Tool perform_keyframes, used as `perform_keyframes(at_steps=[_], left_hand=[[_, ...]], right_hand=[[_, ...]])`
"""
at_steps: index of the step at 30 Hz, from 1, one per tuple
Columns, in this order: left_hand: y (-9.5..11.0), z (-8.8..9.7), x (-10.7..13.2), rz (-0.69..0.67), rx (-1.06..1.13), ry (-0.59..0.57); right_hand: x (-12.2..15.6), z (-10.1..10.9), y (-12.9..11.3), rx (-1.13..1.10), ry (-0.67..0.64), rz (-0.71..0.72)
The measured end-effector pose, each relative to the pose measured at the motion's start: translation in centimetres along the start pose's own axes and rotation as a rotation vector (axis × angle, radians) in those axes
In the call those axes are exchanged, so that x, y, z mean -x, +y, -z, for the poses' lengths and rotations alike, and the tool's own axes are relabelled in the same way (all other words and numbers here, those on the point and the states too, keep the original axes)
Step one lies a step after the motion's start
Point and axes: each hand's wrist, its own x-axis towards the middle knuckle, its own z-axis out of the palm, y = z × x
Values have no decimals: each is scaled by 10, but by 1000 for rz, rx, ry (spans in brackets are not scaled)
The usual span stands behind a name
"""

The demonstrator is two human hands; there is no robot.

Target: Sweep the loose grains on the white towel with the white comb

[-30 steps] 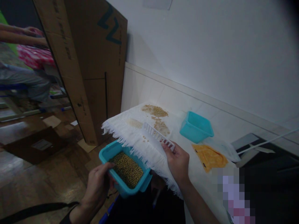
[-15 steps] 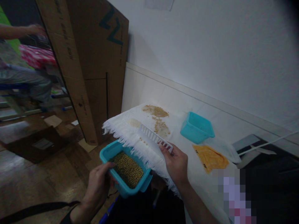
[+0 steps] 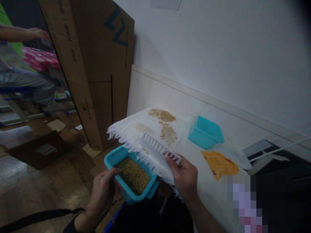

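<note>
My left hand grips the near rim of a teal plastic tub full of beans, held just below the fringed edge of a white cloth. My right hand is closed on one end of a white slotted plastic scraper, which lies tilted on the cloth near its edge with a few beans just in front of it. More beans lie in loose piles farther back on the cloth.
A second teal tub stands on the cloth to the right, with an orange sheet in clear plastic near it. Tall cardboard panels lean against the wall at left. Another person's arm shows far left above a wooden floor.
My right hand has drawn the scraper across the cloth toward its fringed edge and the tub, pushing a few beans along. The tub in my left hand has stayed in place.
</note>
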Motion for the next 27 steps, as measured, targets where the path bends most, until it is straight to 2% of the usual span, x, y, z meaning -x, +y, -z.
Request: perform_keyframes(at_steps=[7,10,14,19,20,22,25,27], left_hand=[[-1,-1,0,11,20,-7],[0,-1,0,21,29,-4],[1,-1,2,33,47,9],[-2,1,0,19,26,-9],[-4,1,-1,19,20,-16],[-6,2,-2,16,15,-15],[-8,5,-4,11,24,4],[-9,7,-7,20,21,-2]], right_hand=[[20,6,-10,-51,-56,-75],[17,14,-15,-51,-33,-81],[-18,43,-9,-27,173,-58],[-61,85,22,-90,400,-36],[-63,88,28,-132,393,-70],[-61,87,36,-204,281,-174],[-57,69,43,-272,54,-291],[-63,55,45,-313,-11,-309]])
